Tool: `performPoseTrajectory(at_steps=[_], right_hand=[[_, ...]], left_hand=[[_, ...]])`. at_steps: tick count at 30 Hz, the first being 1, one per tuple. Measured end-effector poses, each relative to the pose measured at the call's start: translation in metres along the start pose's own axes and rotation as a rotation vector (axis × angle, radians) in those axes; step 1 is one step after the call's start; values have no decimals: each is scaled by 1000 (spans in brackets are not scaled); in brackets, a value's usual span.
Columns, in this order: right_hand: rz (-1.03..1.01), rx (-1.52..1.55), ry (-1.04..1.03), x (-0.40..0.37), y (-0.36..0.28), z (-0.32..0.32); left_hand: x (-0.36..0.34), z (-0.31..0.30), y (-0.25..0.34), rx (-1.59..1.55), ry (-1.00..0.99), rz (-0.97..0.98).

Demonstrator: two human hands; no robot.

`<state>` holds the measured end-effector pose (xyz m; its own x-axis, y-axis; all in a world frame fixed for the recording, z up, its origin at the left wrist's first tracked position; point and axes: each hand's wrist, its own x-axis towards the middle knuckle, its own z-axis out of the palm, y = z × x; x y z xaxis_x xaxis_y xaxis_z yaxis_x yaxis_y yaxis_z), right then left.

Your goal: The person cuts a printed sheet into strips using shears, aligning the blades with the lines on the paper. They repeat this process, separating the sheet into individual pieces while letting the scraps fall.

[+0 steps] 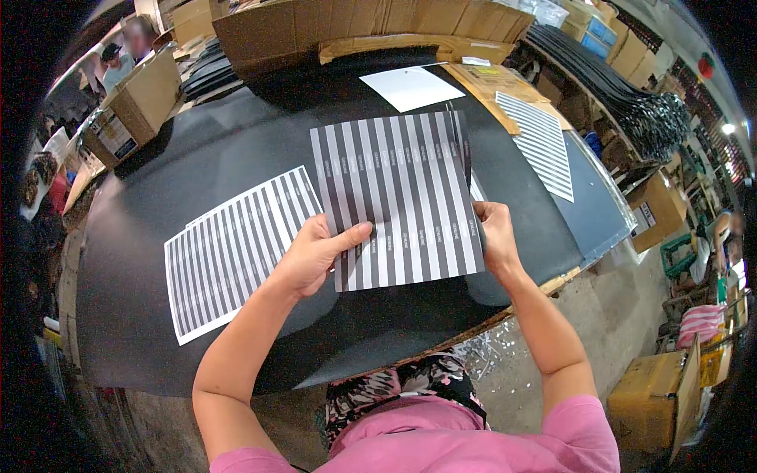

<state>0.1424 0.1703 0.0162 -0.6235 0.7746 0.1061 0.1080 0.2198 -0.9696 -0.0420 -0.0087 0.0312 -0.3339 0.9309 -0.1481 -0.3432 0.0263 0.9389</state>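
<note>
Both my hands hold up a stack of striped sheets point(398, 197), dark grey and white bands with small printed text, above the black table point(197, 150). My left hand point(315, 252) pinches the stack's lower left corner, thumb on top. My right hand point(495, 236) grips the lower right edge. A second striped sheet point(229, 252) lies flat on the table just left of my left hand.
A third striped sheet point(540, 142) lies at the table's right side, a blank white sheet point(410, 87) at the back. Cardboard boxes point(134, 106) ring the far edge. Bundles of black straps point(631, 102) fill a shelf at right. Other people stand at far left and right.
</note>
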Motion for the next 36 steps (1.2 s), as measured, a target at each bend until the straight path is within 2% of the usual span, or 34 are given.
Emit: performPoseTrajectory(at_steps=[11, 16, 17, 20, 22, 25, 31, 36], right_hand=[[20, -56, 32, -1, -2, 3], [-1, 12, -1, 2, 2, 2], [110, 102, -113, -2, -6, -2], [225, 51, -184, -10, -21, 1], [234, 121, -260, -22, -24, 1], [233, -24, -383, -41, -25, 2], [202, -156, -327, -53, -31, 11], [217, -148, -315, -51, -30, 14]], left_hand=[[4, -3, -3, -4, 8, 0], [8, -11, -3, 8, 65, 14], [8, -13, -2, -2, 96, 30], [10, -25, 12, -23, 167, 142], [7, -29, 24, -33, 255, 234], [4, -34, 33, -48, 260, 338], [6, -33, 28, -53, 217, 355], [5, -29, 27, -26, 213, 318]])
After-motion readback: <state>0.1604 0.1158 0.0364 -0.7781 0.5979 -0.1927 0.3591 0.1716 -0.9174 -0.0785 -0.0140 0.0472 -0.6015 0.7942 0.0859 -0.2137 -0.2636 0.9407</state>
